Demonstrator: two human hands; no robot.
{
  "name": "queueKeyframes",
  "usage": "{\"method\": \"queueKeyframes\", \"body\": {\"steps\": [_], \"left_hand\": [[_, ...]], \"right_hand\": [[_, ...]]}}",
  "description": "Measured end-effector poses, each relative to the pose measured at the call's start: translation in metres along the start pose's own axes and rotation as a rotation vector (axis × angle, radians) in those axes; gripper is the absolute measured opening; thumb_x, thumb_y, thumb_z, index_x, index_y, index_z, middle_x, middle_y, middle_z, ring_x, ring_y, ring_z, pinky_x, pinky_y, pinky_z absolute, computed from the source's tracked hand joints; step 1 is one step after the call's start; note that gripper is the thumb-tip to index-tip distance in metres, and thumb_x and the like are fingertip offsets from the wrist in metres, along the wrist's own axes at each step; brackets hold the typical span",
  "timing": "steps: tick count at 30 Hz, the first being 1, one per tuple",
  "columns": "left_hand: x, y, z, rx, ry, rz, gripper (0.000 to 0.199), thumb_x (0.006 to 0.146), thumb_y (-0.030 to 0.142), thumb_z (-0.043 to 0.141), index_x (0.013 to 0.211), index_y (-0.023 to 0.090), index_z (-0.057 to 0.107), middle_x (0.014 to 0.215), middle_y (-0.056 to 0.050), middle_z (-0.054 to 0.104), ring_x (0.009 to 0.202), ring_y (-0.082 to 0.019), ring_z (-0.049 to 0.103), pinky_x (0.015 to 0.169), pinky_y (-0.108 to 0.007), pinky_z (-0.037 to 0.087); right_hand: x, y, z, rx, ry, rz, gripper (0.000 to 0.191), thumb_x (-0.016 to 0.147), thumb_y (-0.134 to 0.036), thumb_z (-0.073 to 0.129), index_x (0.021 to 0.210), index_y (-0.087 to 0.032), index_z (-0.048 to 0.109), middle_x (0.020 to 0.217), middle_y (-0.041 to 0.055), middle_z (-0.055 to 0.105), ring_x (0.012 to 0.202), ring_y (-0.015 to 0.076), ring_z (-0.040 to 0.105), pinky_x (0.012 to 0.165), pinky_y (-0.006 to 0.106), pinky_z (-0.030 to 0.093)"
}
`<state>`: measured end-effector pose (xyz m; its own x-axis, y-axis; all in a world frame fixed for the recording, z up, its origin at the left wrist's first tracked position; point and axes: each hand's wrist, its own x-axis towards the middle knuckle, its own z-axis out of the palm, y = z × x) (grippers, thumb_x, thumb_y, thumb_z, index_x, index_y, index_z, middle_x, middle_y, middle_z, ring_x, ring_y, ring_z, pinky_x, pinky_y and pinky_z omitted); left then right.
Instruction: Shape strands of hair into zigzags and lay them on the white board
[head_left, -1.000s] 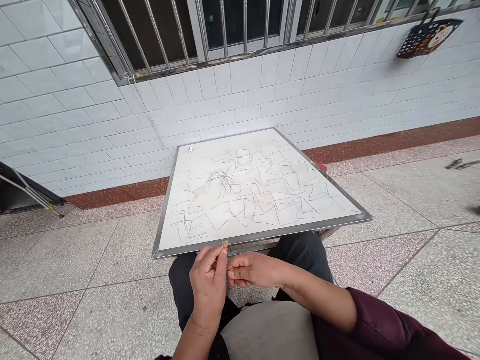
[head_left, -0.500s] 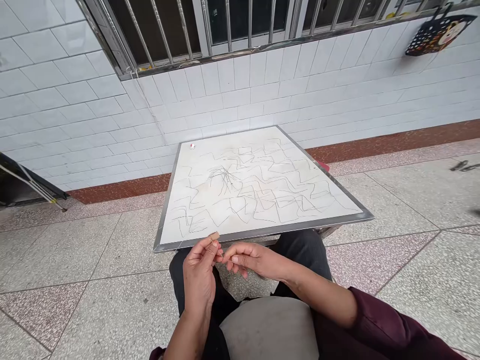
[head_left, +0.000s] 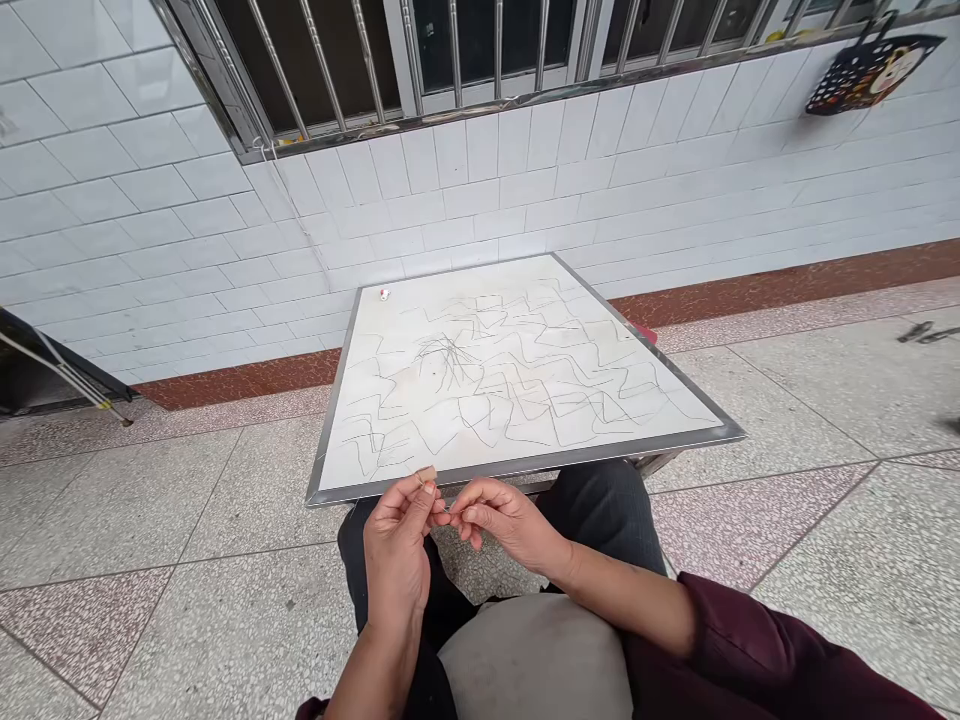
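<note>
Between the thumb and fingers of my left hand is a small flat tan piece, which looks like cardboard. My right hand is closed in a pinch, its fingertips close against those of my left. A thin strand runs between the two hands; its ends are hidden by the fingers. Both hands are just in front of the table's near edge, above my lap. On the white tabletop lie many thin dark bent strands, with a loose bunch of them left of the middle.
A grey metal edge rims the table, which stands near a white tiled wall. A small red-and-white object sits in its far left corner. Above is a barred window; a patterned bag hangs at the right.
My right hand has shifted slightly left and in towards my left hand, and less of the strand shows between them. My left hand keeps the tan piece.
</note>
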<state>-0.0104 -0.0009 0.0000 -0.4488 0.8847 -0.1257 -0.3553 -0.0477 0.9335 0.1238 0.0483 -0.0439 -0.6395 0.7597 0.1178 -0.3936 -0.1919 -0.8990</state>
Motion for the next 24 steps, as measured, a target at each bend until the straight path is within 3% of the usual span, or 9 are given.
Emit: {"method": "queueKeyframes", "body": {"steps": [11, 24], "left_hand": [[-0.001, -0.004, -0.001, 0.239, -0.045, 0.066, 0.027, 0.072, 0.036, 0.079, 0.090, 0.017, 0.075, 0.066, 0.002, 0.066, 0.056, -0.011, 0.061, 0.059, -0.025, 0.054], [0.005, -0.012, -0.005, 0.368, -0.054, 0.081, 0.032, 0.074, 0.041, 0.075, 0.095, 0.017, 0.074, 0.070, -0.001, 0.069, 0.060, -0.014, 0.062, 0.060, -0.026, 0.054]], "right_hand": [[0.004, -0.001, -0.005, -0.038, 0.049, 0.193, 0.040, 0.076, -0.053, 0.074, 0.078, -0.015, 0.060, 0.067, -0.0011, 0.062, 0.055, 0.0094, 0.055, 0.052, 0.023, 0.045], [0.004, 0.000, -0.005, -0.117, 0.046, 0.199, 0.046, 0.077, -0.061, 0.068, 0.078, -0.016, 0.058, 0.065, -0.0026, 0.059, 0.055, 0.0090, 0.053, 0.051, 0.023, 0.046]]}}
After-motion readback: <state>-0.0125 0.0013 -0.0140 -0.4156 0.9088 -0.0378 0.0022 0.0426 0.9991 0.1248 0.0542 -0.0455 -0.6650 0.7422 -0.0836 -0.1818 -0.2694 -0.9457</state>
